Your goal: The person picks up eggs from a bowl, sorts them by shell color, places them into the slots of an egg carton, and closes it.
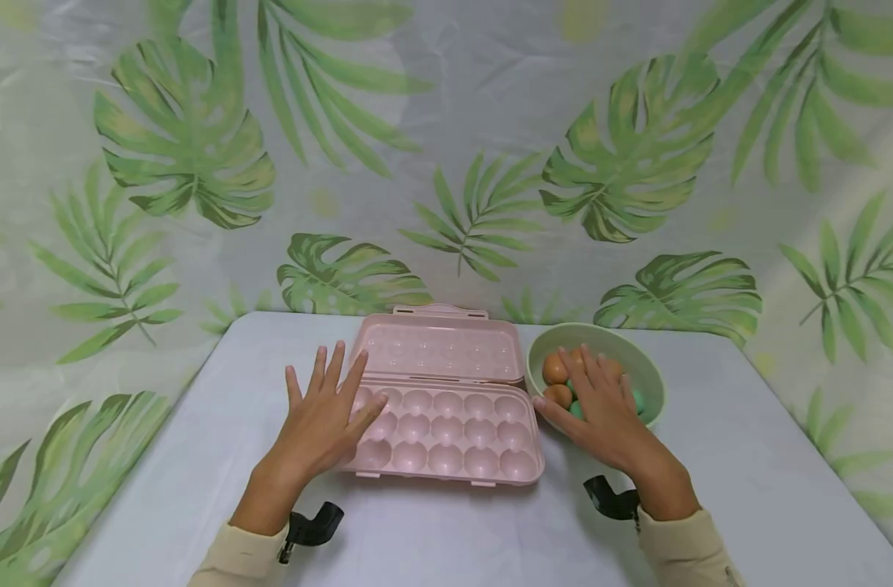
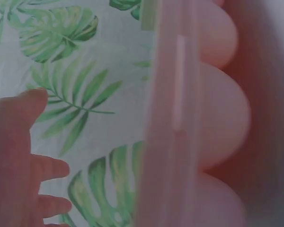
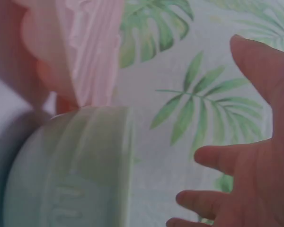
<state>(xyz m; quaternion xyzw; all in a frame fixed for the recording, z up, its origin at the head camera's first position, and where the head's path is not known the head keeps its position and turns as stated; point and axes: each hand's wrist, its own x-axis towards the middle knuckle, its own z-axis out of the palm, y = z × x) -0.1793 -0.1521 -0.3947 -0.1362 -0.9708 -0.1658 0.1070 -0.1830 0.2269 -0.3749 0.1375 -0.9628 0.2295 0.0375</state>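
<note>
A pink egg carton [image 1: 446, 444] lies with its lid [image 1: 446, 346] folded back on the white table, and its round cups show no eggs. Fingers spread, my left hand [image 1: 317, 428] hovers over the carton's left end, hiding some cups there. To the right stands a pale green bowl [image 1: 655, 371] holding several brown eggs [image 1: 555, 368] and some green ones [image 1: 639, 402]. Over the bowl my right hand [image 1: 603, 408] is spread flat and covers part of the eggs. Both wrist views show straight fingers with nothing held, the carton side [image 2: 168, 123] and bowl wall [image 3: 85, 165] beside them.
A white-covered table [image 1: 431, 534] carries the carton and bowl. Behind it hangs a pale cloth [image 1: 490, 106] printed with green leaves. Each wrist wears a black camera mount, one on the left [image 1: 317, 524] and one on the right [image 1: 609, 499].
</note>
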